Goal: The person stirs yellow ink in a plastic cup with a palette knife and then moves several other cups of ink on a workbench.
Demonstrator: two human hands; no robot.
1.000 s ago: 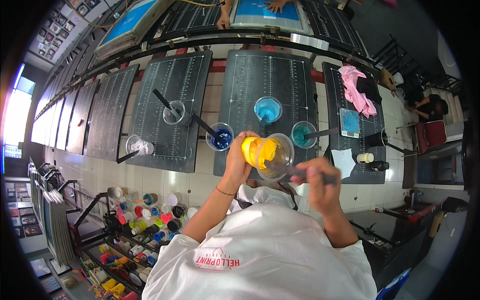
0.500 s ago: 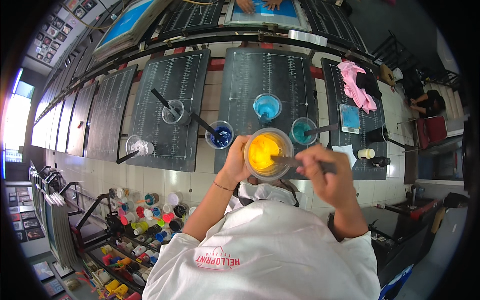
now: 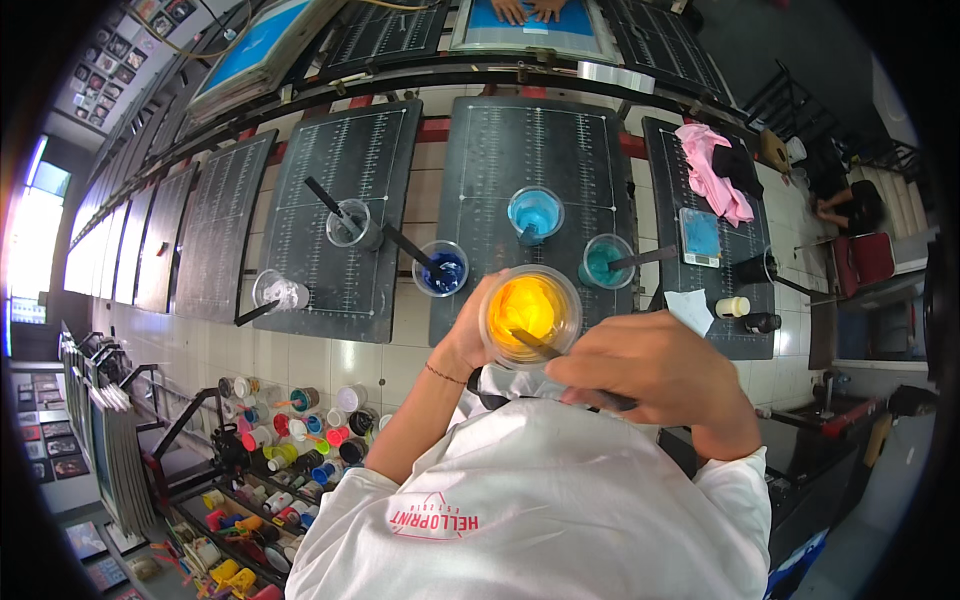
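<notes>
My left hand (image 3: 468,330) is wrapped round the side of a clear plastic cup (image 3: 568,318) of bright yellow ink (image 3: 525,308), held in front of my shirt. In my right hand (image 3: 665,375) is a dark flat stirring stick (image 3: 540,345), its tip in the yellow ink. Beyond the cup, on a black printing board, stand a cup of light blue ink (image 3: 535,213), a cup of dark blue ink (image 3: 442,270) with a black stick, and a cup of teal ink (image 3: 605,262) with a stick leaning right.
On the left board are a cup of grey ink (image 3: 352,225) and a cup of white ink (image 3: 282,292). The right board bears a pink cloth (image 3: 708,172) and a small scale (image 3: 700,237). Paint jars (image 3: 300,425) crowd the lower left. Another person's hands (image 3: 528,10) rest on a blue screen.
My right hand has swung nearer to me and lower, tilting the stick; its tip has moved left and down in the yellow ink. The cup has shifted slightly left and toward me.
</notes>
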